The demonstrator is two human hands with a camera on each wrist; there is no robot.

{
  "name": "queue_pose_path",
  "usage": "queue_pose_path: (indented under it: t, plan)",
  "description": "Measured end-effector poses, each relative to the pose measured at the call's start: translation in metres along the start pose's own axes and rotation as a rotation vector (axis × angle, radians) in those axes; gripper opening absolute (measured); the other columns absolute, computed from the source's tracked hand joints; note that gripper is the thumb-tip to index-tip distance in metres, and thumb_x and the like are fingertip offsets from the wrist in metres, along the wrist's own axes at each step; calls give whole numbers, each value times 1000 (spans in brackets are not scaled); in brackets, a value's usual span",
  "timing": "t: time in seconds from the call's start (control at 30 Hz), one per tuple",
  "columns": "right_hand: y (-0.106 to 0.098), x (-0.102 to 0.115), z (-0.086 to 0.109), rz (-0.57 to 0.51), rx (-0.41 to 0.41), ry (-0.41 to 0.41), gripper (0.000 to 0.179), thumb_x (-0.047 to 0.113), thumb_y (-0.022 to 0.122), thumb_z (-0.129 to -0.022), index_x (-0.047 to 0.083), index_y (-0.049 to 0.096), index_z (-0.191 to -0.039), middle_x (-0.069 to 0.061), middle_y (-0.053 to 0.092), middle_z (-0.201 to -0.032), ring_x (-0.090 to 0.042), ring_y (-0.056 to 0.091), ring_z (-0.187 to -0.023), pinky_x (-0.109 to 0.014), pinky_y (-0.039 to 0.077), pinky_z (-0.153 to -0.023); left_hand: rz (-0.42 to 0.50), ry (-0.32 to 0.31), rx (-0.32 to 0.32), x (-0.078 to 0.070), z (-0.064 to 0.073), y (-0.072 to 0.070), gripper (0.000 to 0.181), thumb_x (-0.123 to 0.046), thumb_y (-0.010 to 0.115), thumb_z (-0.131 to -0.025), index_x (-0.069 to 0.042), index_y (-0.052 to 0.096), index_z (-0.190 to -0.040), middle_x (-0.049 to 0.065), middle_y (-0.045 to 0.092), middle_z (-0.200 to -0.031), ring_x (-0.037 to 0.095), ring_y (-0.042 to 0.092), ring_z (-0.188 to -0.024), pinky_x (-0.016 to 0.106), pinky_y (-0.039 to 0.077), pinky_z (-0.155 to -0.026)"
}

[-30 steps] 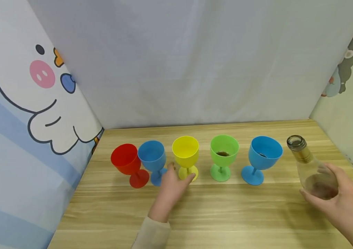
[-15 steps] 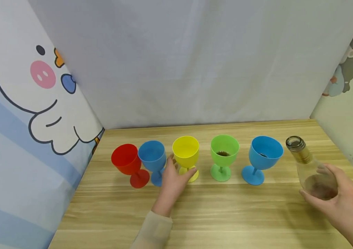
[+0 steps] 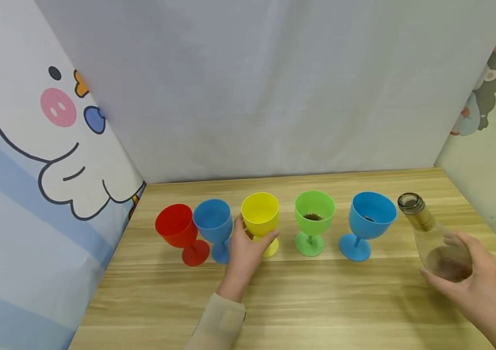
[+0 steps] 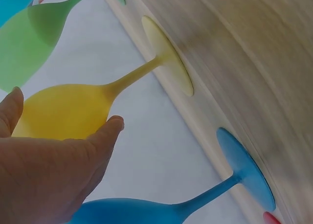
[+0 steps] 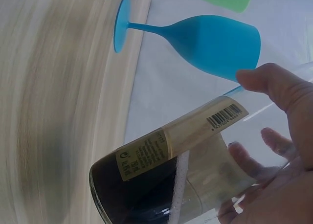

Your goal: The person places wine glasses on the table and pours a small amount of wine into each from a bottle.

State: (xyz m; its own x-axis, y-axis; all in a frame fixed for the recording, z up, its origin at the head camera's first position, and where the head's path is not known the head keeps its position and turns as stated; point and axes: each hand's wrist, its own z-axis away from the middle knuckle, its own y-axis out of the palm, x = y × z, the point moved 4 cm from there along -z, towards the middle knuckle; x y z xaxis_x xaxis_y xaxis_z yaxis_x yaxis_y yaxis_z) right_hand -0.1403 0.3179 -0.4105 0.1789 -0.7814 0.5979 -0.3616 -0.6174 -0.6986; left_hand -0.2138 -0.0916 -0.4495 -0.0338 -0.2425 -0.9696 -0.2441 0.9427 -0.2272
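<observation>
A yellow plastic goblet stands upright in the middle of a row. My left hand reaches round its bowl, fingers on the left side and thumb on the right. In the left wrist view the fingertips lie against the yellow bowl, and the foot rests on the table. At the right, my right hand grips a clear glass bottle, with its uncapped neck leaning left toward a blue goblet. Dark liquid with a foamy edge fills the bottle's lower part in the right wrist view.
A green goblet and the right blue goblet hold a little dark liquid. Left of the yellow one stand a second blue goblet and a red goblet. Behind the wooden table hangs a pale cloth.
My left hand has moved slightly up and right and closed in round the yellow goblet's bowl. The bottle in my right hand has shifted slightly left.
</observation>
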Motion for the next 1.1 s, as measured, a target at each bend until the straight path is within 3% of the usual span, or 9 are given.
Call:
queue_pose_path:
  t: [0.2,0.4,0.57,0.63,0.77,0.9,1.1]
  plan:
    - [-1,1,-1,1,-2,-7,91,3,92,-69,1,45,-146,-26,55,-130,-44,47,-110,-19,24,-98,3,47,9,-1,0,-2,76,-22,89,-82,-8,45,-142,7,55,-134,28,56,-123,48,44,-105]
    - [0,2,-1,0,13,4,91,3,91,-70,0,43,-146,-29,54,-131,-50,46,-114,-52,28,-103,-20,46,49,-5,4,-4,74,-25,90,-80,-10,49,-140,5,56,-133,28,55,-122,48,45,-104]
    - [-2,3,-3,7,-8,-28,90,2,92,-67,0,46,-145,-28,57,-128,-48,46,-113,-32,25,-105,-33,36,124,-14,10,-6,76,-23,91,-79,-11,50,-142,2,56,-134,26,54,-123,46,45,-104]
    - [-2,3,-3,6,-11,-41,90,1,92,-67,0,47,-144,-28,57,-127,-48,46,-112,-30,25,-104,-40,43,160,-19,14,-7,77,-23,91,-78,-11,50,-142,1,57,-134,25,54,-123,46,45,-104]
    - [-2,4,-4,5,-13,-50,88,0,92,-64,-2,49,-141,-30,55,-128,-52,46,-110,-55,30,-97,-48,64,219,-29,22,-8,77,-24,92,-78,-13,50,-141,-2,57,-134,22,54,-123,45,44,-105]
    - [-2,7,-6,23,-24,-72,88,-3,91,-59,-4,51,-136,-32,53,-126,-57,44,-106,-74,25,-87,-20,107,253,-39,28,-7,76,-21,92,-78,-13,51,-141,-2,57,-134,22,55,-122,45,44,-105]
    - [0,11,-9,40,-39,-110,88,-6,91,-54,-2,54,-134,-30,55,-124,-55,44,-108,-76,18,-87,-64,146,284,-47,34,-5,78,-21,93,-76,-10,51,-141,-1,58,-135,23,56,-122,46,45,-104]
